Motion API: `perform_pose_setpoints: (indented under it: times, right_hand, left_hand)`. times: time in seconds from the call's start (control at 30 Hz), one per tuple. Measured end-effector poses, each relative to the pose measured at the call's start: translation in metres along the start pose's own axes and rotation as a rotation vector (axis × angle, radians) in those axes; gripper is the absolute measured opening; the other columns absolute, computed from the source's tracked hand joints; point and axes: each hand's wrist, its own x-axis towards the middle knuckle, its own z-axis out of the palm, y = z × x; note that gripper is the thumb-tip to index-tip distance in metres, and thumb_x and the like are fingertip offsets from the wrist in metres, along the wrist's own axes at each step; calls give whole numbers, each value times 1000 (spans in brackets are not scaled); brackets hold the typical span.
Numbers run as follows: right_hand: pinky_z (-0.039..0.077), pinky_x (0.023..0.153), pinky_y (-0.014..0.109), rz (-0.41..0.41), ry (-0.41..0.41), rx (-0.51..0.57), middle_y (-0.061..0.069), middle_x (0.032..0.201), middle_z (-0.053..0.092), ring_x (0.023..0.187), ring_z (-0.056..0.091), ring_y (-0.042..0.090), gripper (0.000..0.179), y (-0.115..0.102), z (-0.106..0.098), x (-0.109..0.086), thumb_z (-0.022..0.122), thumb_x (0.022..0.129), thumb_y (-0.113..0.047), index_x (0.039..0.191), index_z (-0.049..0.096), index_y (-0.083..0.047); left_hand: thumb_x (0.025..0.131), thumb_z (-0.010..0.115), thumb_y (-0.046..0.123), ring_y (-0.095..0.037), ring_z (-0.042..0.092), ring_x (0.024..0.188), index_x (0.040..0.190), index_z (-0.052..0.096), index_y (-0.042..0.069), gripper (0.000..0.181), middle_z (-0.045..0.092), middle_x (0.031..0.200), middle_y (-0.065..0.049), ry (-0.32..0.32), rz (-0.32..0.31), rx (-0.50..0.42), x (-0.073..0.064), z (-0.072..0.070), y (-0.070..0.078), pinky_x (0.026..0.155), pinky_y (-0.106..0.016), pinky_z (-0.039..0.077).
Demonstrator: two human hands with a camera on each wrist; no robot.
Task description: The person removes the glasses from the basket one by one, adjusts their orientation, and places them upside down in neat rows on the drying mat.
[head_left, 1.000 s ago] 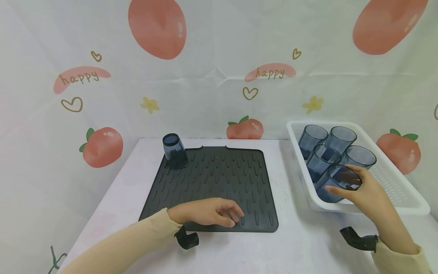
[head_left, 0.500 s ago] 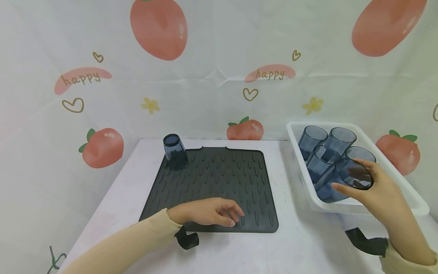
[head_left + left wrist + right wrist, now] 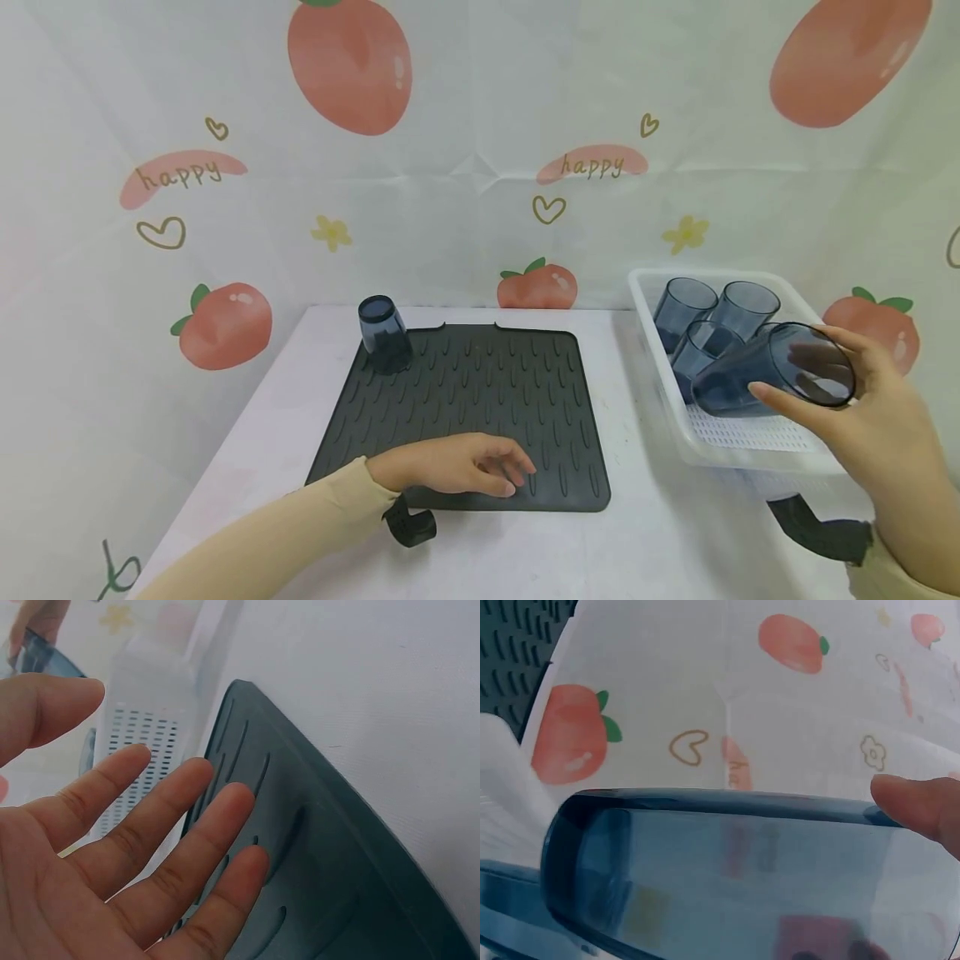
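Observation:
My right hand [image 3: 873,408] grips a blue tinted drinking glass [image 3: 738,385] near its rim, thumb on the near side. The glass is tilted almost flat over the white basket [image 3: 750,458], its mouth toward my palm. Its side fills the right wrist view, with the thumb [image 3: 922,810] at the rim end. Several more blue glasses [image 3: 684,304] stand in the basket; one is mostly hidden behind the held glass. My left hand [image 3: 465,465] hovers over or rests on the near part of a black drying mat [image 3: 480,392], fingers loosely bent and holding nothing.
One blue glass [image 3: 386,333] stands upside down at the mat's far left corner. White table surface [image 3: 637,517] lies between mat and basket. Behind the table hangs a white cloth [image 3: 450,208] printed with fruit.
The right hand has drawn the glass up and to the right, tipping it from leaning upright to nearly horizontal. The left hand has kept its place.

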Motion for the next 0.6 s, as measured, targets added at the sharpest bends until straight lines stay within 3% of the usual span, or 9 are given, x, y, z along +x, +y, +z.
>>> perform_pose_setpoints:
  times: [0.2, 0.43, 0.6]
  right_hand:
    - [40, 75, -3, -61, 124, 193, -27, 103, 58, 94, 55, -16, 75, -11, 7, -3, 80, 73, 6, 130, 45, -28]
    - [48, 81, 6, -163, 170, 706, -1, 113, 66, 102, 62, 7, 76, -14, 24, -7, 68, 66, 31, 132, 52, -3]
    - [46, 86, 8, -170, 164, 771, 2, 113, 66, 104, 60, 10, 75, -16, 36, -10, 66, 66, 32, 132, 52, -1]
  left_hand:
    - [97, 58, 16, 0, 60, 102, 130, 55, 6, 34, 63, 120, -12, 1, 2, 3, 0, 0, 1, 87, -19, 49]
    - [97, 57, 15, -1, 60, 101, 130, 55, 5, 34, 63, 121, -13, 0, 9, 0, 0, 0, 2, 87, -19, 49]
    - [97, 58, 17, -1, 60, 101, 130, 56, 6, 34, 63, 121, -12, 1, 5, 3, 1, 1, -1, 86, -20, 49]
